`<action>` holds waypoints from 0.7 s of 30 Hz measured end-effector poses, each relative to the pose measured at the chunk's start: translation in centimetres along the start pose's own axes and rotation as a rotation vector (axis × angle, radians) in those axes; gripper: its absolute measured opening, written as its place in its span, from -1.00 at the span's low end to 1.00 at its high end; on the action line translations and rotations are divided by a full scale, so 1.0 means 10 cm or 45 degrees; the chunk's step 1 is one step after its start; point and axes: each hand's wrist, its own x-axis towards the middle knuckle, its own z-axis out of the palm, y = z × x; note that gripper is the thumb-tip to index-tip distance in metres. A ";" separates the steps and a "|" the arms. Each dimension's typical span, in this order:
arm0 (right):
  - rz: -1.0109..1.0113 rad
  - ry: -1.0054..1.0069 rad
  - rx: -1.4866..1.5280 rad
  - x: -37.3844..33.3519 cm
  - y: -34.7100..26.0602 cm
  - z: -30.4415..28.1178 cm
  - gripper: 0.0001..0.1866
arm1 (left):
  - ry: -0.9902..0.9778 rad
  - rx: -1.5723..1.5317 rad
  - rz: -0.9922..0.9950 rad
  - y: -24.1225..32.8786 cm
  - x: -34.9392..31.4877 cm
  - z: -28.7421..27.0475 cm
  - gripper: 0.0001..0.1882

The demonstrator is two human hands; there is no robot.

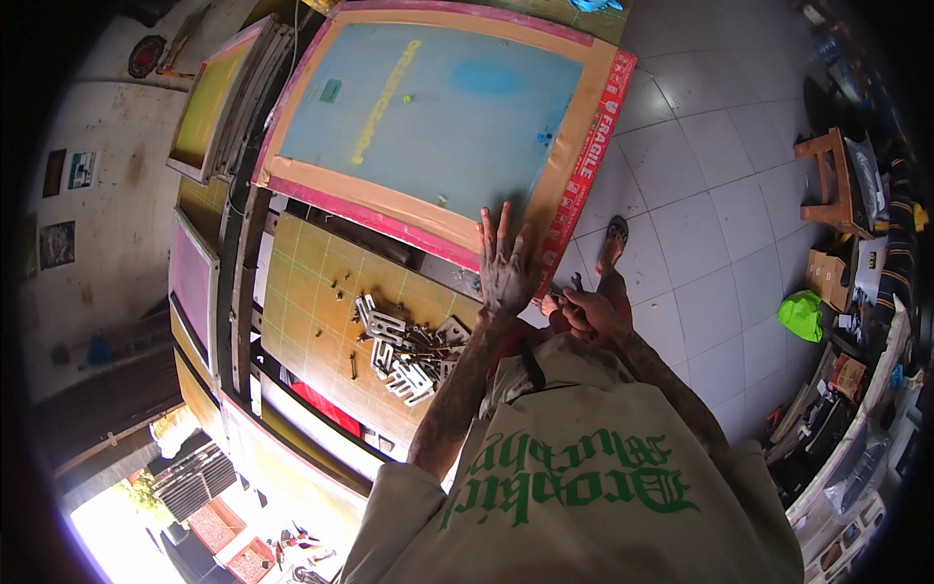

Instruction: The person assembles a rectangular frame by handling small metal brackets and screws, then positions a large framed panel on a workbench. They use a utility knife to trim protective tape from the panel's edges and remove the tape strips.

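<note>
My left hand [504, 265] lies flat, fingers spread, on the near right corner of a large screen-printing frame [409, 209]. The frame has blue-grey mesh, brown tape inside its edges, pink sides and red printed tape along the right side. To the right of that corner, my right hand [595, 313] is closed round a small wrench [576, 282], whose forked end sticks out past the fingers. Left of my left forearm, a pile of silver metal brackets [399, 355] and several loose bolts [339, 288] lie on a yellowish board with grid lines [297, 263].
Framed screens [199, 282] stand along the left. A wooden stool [835, 185], a cardboard box [825, 277] and a bright green bag [801, 315] stand at the right on the tiled floor [720, 224]. My sandalled foot [613, 248] shows beyond my right hand.
</note>
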 end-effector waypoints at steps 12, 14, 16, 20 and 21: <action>-0.527 0.024 -1.115 -0.26 -0.42 0.11 -0.73 | -0.064 0.014 0.034 -0.05 -0.02 0.04 -0.27; 0.222 -0.063 -0.603 -0.26 -0.64 0.26 -0.71 | -0.079 0.004 0.039 -0.02 -0.03 0.01 -0.25; 0.293 -0.169 -0.701 -0.22 -0.70 0.27 -0.68 | -0.092 0.023 0.026 -0.01 -0.01 0.01 -0.25; 0.480 -0.230 -1.130 0.03 -1.05 0.31 -0.67 | -0.026 0.042 0.028 -0.02 -0.03 0.07 -0.25; 0.527 -0.227 -1.170 0.10 -1.09 0.34 -0.69 | -0.022 0.038 0.039 -0.02 -0.03 0.08 -0.24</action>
